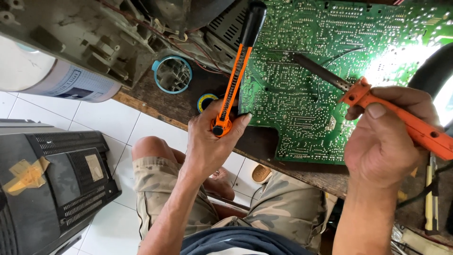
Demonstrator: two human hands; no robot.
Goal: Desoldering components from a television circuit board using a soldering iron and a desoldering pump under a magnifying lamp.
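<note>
left hand (207, 141) clamped on orange desoldering pump (234, 80), thumb by its plunger, long axis steeply up, black tip over green circuit board (302, 94) | right hand (384, 137) gripped round orange soldering iron (377, 108), tip angled up-left onto the board, likely so both tools share one joint | board lies solder-side up on wooden bench (302, 174)
</note>
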